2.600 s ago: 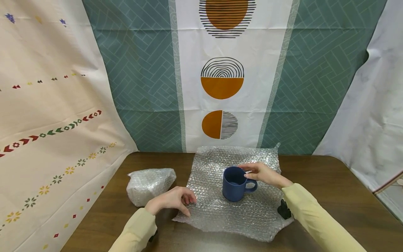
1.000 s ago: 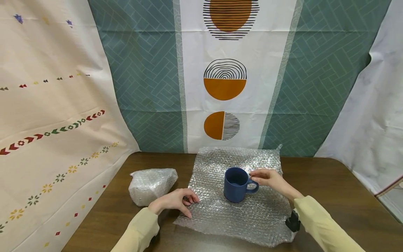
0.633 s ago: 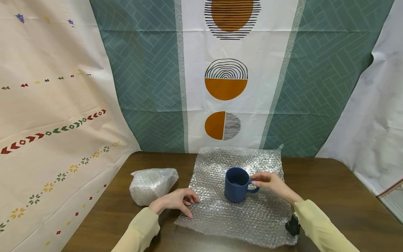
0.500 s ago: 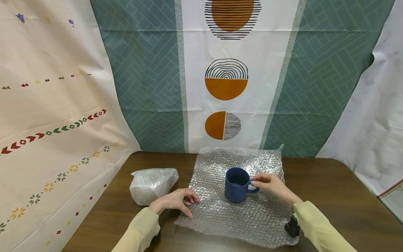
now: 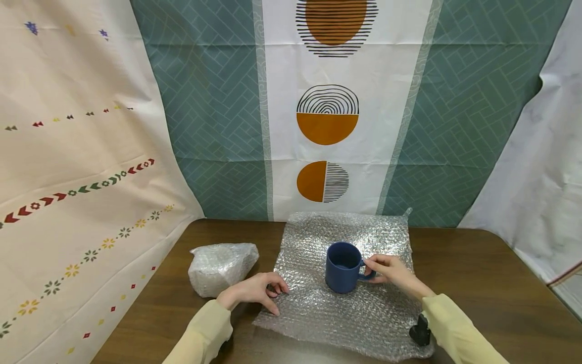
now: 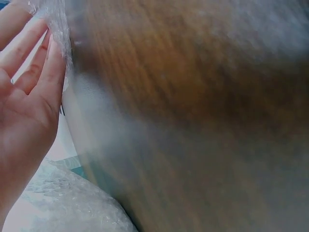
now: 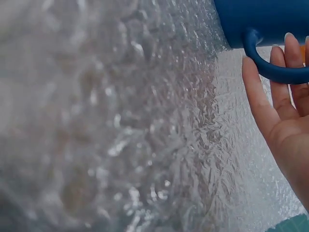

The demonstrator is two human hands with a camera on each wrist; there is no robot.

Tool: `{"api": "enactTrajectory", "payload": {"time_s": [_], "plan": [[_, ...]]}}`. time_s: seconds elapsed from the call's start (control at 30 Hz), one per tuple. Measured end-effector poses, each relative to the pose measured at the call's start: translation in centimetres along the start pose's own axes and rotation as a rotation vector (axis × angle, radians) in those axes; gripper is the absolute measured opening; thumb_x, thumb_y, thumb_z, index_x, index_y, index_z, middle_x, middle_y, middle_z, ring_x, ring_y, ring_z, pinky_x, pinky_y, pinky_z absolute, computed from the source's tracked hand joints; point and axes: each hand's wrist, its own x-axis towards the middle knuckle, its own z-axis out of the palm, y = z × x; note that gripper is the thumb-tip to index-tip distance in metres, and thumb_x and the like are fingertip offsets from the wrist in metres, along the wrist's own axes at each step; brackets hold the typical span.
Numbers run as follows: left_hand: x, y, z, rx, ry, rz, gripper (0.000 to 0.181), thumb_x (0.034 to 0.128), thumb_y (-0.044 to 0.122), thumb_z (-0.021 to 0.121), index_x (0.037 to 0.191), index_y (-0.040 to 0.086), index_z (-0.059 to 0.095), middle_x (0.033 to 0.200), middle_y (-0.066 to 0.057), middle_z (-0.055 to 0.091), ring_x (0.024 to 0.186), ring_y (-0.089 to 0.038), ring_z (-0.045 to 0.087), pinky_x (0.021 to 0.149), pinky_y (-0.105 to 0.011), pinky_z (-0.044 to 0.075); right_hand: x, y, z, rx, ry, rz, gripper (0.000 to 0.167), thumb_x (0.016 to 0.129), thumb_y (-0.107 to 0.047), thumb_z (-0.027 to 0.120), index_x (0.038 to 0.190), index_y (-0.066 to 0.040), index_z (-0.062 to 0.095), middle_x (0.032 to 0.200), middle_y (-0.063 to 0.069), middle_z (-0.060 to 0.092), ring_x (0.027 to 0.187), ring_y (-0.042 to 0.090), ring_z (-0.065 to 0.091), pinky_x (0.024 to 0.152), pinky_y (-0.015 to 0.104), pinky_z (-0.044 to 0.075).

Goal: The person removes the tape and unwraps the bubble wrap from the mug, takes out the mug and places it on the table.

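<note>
A dark blue mug (image 5: 342,275) stands upright on a spread sheet of bubble wrap (image 5: 318,318), its handle (image 7: 277,72) pointing right. My right hand (image 5: 388,269) pinches that handle near its top; in the right wrist view the right hand's fingers (image 7: 282,101) lie against the handle, the thumb out of view. My left hand (image 5: 256,290) rests at the left edge of the sheet, fingers loosely bent. In the left wrist view the left hand (image 6: 29,106) has its fingertips against the bubble wrap (image 6: 60,34).
A bundle wrapped in bubble wrap (image 5: 223,268) sits to the left, just behind my left hand. The brown wooden table (image 5: 482,283) reaches back to a patterned cloth (image 5: 218,111), with more cloth hanging at both sides.
My right hand has moved from the mug's rim down and right to its handle. My left hand keeps its place at the sheet's edge; the mug stands where it was.
</note>
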Motion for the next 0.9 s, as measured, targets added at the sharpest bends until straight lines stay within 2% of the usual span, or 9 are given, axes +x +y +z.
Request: {"api": "enactTrajectory", "payload": {"time_s": [0.2,0.43,0.7,0.9], "plan": [[-0.05,0.16,-0.03,0.021,-0.001,0.005,0.04,0.0646,0.002,0.081,0.1,0.004,0.062,0.099,-0.003,0.055,0.089,-0.021,0.051,0.077,-0.026,0.047,-0.06,-0.06,0.24,0.02,-0.019,-0.014,0.037,0.093,-0.025,0.052,0.091,0.012,0.054,0.09,0.021,0.053,0.09,0.034,0.055,0.077,0.047,0.047],[-0.11,0.35,-0.01,0.013,-0.01,0.032,0.041,0.0653,0.001,0.08,0.101,0.001,0.061,0.1,-0.007,0.054,0.089,-0.024,0.05,0.078,-0.028,0.047,-0.17,-0.31,0.55,0.019,0.006,0.004,0.036,0.092,-0.026,0.054,0.086,0.009,0.053,0.087,0.02,0.051,0.089,0.035,0.053,0.077,0.045,0.047],[0.0,0.01,0.06,0.032,-0.002,0.028,0.041,0.0648,0.002,0.08,0.101,0.004,0.062,0.1,-0.003,0.054,0.09,-0.02,0.051,0.078,-0.026,0.047,-0.16,-0.46,0.75,0.057,0.015,0.011,0.037,0.092,-0.023,0.055,0.092,0.014,0.051,0.085,0.019,0.051,0.086,0.033,0.053,0.077,0.047,0.047],[0.02,-0.09,0.13,0.028,-0.001,0.037,0.04,0.0648,0.001,0.08,0.101,0.003,0.062,0.1,-0.003,0.053,0.09,-0.019,0.05,0.079,-0.026,0.046,-0.19,-0.52,0.9,0.082,0.023,0.016,0.036,0.091,-0.022,0.057,0.094,0.013,0.051,0.085,0.019,0.049,0.084,0.032,0.052,0.078,0.049,0.046]]}}
